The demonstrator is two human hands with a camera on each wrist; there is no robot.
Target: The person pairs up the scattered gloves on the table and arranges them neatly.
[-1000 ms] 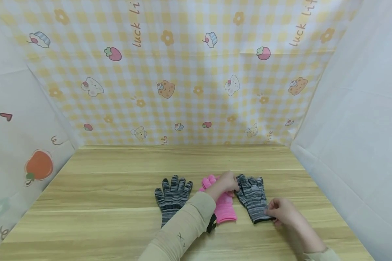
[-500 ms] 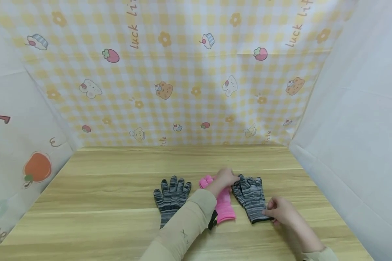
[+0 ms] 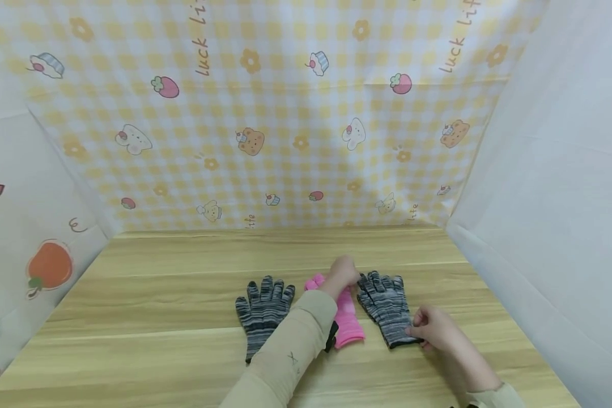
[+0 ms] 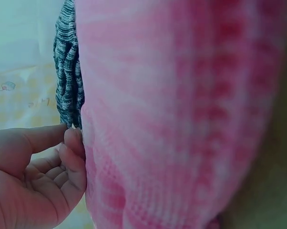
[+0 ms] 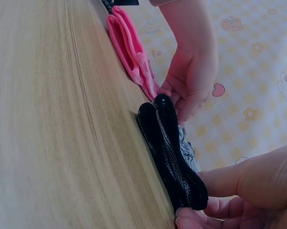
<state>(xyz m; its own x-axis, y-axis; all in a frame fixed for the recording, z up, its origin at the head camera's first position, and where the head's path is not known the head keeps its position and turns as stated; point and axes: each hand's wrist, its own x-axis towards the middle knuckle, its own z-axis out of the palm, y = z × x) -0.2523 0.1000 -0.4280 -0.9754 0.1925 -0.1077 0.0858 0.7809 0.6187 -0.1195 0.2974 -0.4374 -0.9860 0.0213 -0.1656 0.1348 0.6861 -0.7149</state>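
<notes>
A grey-and-black knit glove (image 3: pixel 387 309) lies on the right of the table, fingers away from me. My right hand (image 3: pixel 434 327) pinches its black-edged cuff (image 5: pixel 169 148) at the near right corner, thumb on one side and fingers on the other. My left hand (image 3: pixel 344 272) reaches across a pink glove (image 3: pixel 348 317) and pinches a fingertip at the grey glove's far left. In the left wrist view, the pink fabric (image 4: pixel 148 95) fills much of the picture beside that hand. The left forearm hides part of the pink glove.
Another grey-and-black knit glove (image 3: pixel 265 311) lies spread left of the pink one, partly behind my left sleeve (image 3: pixel 290 351). A checked yellow cloth (image 3: pixel 285 113) hangs behind the wooden table (image 3: pixel 148 294), with white sheets (image 3: pixel 556 170) at the sides.
My left hand has shifted slightly away and to the left around the grey glove's finger ends. My right hand keeps its grip on the cuff. The whole head view has drifted a little.
</notes>
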